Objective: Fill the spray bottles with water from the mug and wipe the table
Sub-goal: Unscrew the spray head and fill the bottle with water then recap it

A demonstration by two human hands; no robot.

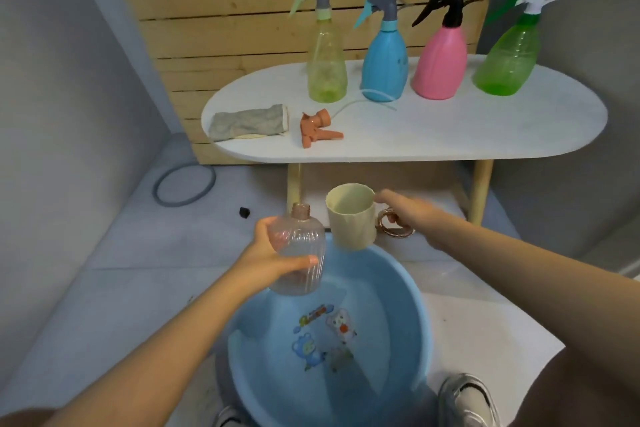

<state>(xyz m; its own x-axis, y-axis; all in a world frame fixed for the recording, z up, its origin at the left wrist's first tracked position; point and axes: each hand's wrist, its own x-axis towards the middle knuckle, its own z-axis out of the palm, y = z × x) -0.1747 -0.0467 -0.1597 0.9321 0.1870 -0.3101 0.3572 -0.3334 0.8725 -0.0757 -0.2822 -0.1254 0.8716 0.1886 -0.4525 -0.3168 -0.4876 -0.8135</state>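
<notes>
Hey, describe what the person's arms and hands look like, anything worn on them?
Both forearms are bare: no sleeves show. The left hand and the right hand wear no gloves; no watch, bracelet or ring can be made out, though the right hand is blurred.

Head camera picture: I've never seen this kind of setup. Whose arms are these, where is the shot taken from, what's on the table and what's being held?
There is no machine here. A person wears a wide-angle camera on the head, looking forward and down, so the two arms reaching in from below are their own.

The left hand grips a clear ribbed bottle with its top off, held over a blue basin on the floor. The right hand holds a cream mug at its handle, beside the bottle's open neck.

Beyond them stands a white oval table. On it are four capped spray bottles in a row: yellow, blue, pink and green. Nearer the front lie a grey cloth and an orange spray head with its tube, probably the clear bottle's top.

Whether the mug holds water cannot be seen.
</notes>
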